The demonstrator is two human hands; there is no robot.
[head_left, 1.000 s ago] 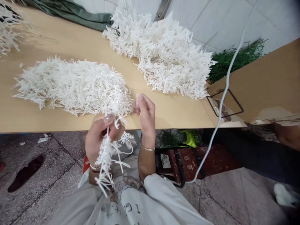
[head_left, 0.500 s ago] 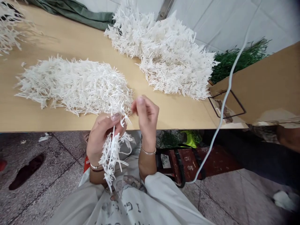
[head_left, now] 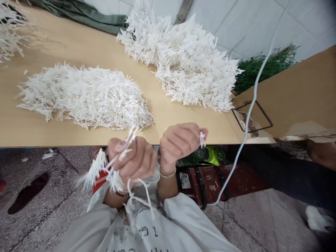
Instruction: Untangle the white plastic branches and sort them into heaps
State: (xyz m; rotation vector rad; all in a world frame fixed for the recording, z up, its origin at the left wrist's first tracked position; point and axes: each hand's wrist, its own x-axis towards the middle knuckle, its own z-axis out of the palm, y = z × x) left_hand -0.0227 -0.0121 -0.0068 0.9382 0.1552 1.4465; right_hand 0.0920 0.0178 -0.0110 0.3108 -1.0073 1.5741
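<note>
My left hand (head_left: 136, 157) is closed around a bunch of white plastic sprigs (head_left: 99, 168). Their branched ends stick out on its left side and dangle below, partly blurred. My right hand (head_left: 181, 141) is beside it at the table's front edge, fingers curled, with a small white plastic piece (head_left: 202, 140) showing at the fingertips. Behind my left hand lies a long heap of white sprigs (head_left: 86, 94). A second, bigger heap of white sprigs (head_left: 189, 63) rests further back against the wall.
The tan table (head_left: 65, 138) ends just in front of me. A pale cable (head_left: 252, 105) hangs across the right side, before a cardboard box (head_left: 296, 91) and green artificial foliage (head_left: 265, 70). Dark green cloth (head_left: 86, 15) lies at the back. Below right stands a dark red stool (head_left: 210, 182).
My left hand has turned over with the sprigs, which now swing left and down. My right hand has moved right, its fingers now closed with a small white piece.
</note>
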